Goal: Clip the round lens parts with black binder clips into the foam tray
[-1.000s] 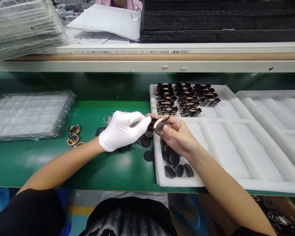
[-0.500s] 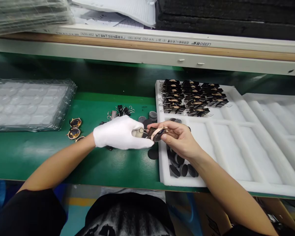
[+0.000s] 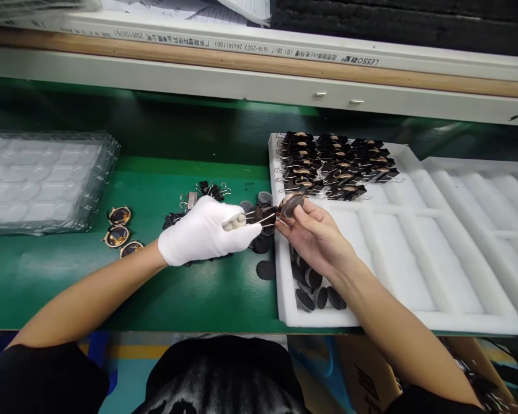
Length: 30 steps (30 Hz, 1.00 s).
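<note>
The left hand (image 3: 209,231), in a white glove, is curling its thumb and fingers around the wire handles of a black clip (image 3: 266,217). The bare right hand (image 3: 317,233) is pinching a round piece (image 3: 292,204) between thumb and fingers, its dark face showing. The clip is pointing at the piece's left edge; whether the two are touching I cannot tell. Both are hovering over the left edge of a white tray (image 3: 397,253).

Just below, a black disc (image 3: 266,270) is lying on the green bench (image 3: 224,299). More discs (image 3: 313,278) are leaning together in the tray's near compartment, while clipped pieces (image 3: 341,164) are standing in rows in the far one. Loose clips (image 3: 213,190) are lying beyond the glove. Farther left, three gold-rimmed pieces (image 3: 117,236) are resting near a clear plastic tray (image 3: 38,184). A shelf (image 3: 224,72) is running across the back.
</note>
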### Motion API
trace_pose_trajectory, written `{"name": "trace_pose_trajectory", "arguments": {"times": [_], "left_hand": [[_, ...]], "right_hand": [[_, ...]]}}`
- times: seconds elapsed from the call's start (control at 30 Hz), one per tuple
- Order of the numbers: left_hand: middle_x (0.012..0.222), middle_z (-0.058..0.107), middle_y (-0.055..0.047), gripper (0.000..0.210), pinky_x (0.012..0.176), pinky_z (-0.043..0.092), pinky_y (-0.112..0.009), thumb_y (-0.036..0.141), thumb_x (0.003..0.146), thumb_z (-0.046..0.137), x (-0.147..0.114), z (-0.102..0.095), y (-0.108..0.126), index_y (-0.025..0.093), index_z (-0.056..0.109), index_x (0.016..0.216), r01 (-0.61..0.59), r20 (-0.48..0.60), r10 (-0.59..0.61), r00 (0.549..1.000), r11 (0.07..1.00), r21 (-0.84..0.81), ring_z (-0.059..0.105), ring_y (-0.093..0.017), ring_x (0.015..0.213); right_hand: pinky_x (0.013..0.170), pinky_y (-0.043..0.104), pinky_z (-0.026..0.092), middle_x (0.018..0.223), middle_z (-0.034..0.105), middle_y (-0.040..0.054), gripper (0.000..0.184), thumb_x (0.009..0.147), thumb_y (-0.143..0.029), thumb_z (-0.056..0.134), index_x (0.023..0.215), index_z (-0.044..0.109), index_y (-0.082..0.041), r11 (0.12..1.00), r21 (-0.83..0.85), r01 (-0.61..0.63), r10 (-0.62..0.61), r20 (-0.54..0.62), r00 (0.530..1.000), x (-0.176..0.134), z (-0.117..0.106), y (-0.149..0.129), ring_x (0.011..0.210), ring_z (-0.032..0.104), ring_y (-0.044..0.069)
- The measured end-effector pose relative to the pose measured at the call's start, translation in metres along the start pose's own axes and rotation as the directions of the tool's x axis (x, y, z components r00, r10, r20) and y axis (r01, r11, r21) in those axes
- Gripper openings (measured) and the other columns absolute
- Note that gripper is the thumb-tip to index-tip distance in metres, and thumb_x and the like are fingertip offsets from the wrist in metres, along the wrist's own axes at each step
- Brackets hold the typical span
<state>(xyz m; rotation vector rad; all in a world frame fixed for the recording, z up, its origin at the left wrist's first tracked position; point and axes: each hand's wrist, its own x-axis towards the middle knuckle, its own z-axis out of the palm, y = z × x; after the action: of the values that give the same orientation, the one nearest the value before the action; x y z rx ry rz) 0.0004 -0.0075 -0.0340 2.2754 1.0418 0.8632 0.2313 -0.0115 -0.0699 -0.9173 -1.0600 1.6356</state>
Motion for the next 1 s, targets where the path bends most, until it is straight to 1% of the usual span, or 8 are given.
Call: {"name": "trace_pose_trajectory", "arguments": {"times": [0.23,0.4,0.53,0.63,0.7,0.8,0.9,1.0], "left_hand": [[0.047,0.039,0.008,0.041,0.046,0.026,-0.023,0.03,0.092,0.061,-0.003,0.01,-0.003,0.019,0.042,0.057,-0.033,-0.02,0.033,0.999,0.999,-0.022,0.031,-0.005,0.044],[0.048,0.047,0.007,0.042,0.048,0.029,-0.023,0.035,0.092,0.062,-0.004,0.013,-0.001,0.018,0.045,0.058,0.072,0.019,-0.071,0.997,0.996,-0.058,0.037,-0.005,0.045],[0.053,0.054,0.005,0.043,0.053,0.033,-0.024,0.046,0.095,0.058,-0.001,0.001,0.002,0.018,0.053,0.063,0.181,0.14,-0.176,0.974,0.983,-0.026,0.045,-0.008,0.049],[0.053,0.05,0.004,0.05,0.054,0.03,-0.027,0.054,0.102,0.046,0.004,-0.019,0.004,0.02,0.054,0.066,0.205,0.245,-0.243,0.939,0.964,0.171,0.043,-0.01,0.049],[0.051,0.044,0.003,0.054,0.052,0.024,-0.029,0.06,0.101,0.046,0.004,-0.031,0.003,0.021,0.052,0.064,0.171,0.288,-0.29,0.913,0.911,0.374,0.037,-0.012,0.047],[0.053,0.046,0.002,0.049,0.052,0.017,-0.03,0.064,0.093,0.06,-0.002,-0.037,-0.002,0.022,0.055,0.068,-0.007,0.435,-0.288,0.853,0.827,0.562,0.033,-0.013,0.046],[0.062,0.052,0.001,0.037,0.053,0.015,-0.03,0.049,0.092,0.069,-0.009,-0.034,-0.008,0.021,0.057,0.071,-0.156,0.534,-0.242,0.81,0.789,0.594,0.03,-0.012,0.047],[0.058,0.048,0.003,0.041,0.054,0.018,-0.03,0.04,0.097,0.065,-0.01,-0.035,-0.008,0.02,0.053,0.063,-0.181,0.588,-0.191,0.786,0.839,0.514,0.032,-0.012,0.049]], "right_hand": [[0.095,0.038,0.063,0.116,0.078,0.0042,0.033,0.081,-0.045,0.088,0.105,0.075,-0.028,0.995,0.057,-0.086,0.087,-0.02,0.996,-0.004,0.007,0.006,0.102,0.073,0.02],[0.091,0.037,0.065,0.117,0.078,0.0043,0.034,0.079,-0.045,0.09,0.103,0.076,-0.028,0.996,0.057,-0.069,0.07,-0.017,0.997,-0.006,0.01,0.004,0.102,0.074,0.021],[0.088,0.035,0.064,0.106,0.078,0.0028,0.031,0.078,-0.044,0.091,0.1,0.077,-0.027,0.995,0.091,-0.042,0.044,-0.023,0.999,-0.005,0.011,0.0,0.094,0.073,0.018],[0.091,0.037,0.063,0.1,0.077,0.0002,0.027,0.08,-0.042,0.09,0.098,0.076,-0.027,0.99,0.139,0.018,-0.007,-0.076,0.997,-0.006,0.01,-0.005,0.092,0.072,0.017],[0.089,0.036,0.063,0.1,0.076,-0.0011,0.027,0.079,-0.043,0.09,0.095,0.075,-0.027,0.984,0.169,0.057,-0.03,-0.154,0.988,-0.006,0.007,-0.008,0.092,0.072,0.017],[0.078,0.029,0.062,0.093,0.072,-0.0031,0.031,0.076,-0.048,0.091,0.091,0.072,-0.027,0.981,0.185,0.065,-0.019,-0.239,0.971,-0.004,0.001,-0.009,0.085,0.07,0.015],[0.069,0.026,0.061,0.086,0.067,-0.0041,0.034,0.078,-0.053,0.089,0.089,0.07,-0.028,0.988,0.149,0.042,-0.009,-0.22,0.975,-0.003,-0.003,-0.009,0.076,0.065,0.013],[0.069,0.025,0.062,0.084,0.067,-0.0036,0.031,0.078,-0.051,0.09,0.088,0.072,-0.028,0.995,0.096,-0.007,0.024,-0.17,0.985,-0.005,-0.002,-0.011,0.072,0.063,0.012]]}}
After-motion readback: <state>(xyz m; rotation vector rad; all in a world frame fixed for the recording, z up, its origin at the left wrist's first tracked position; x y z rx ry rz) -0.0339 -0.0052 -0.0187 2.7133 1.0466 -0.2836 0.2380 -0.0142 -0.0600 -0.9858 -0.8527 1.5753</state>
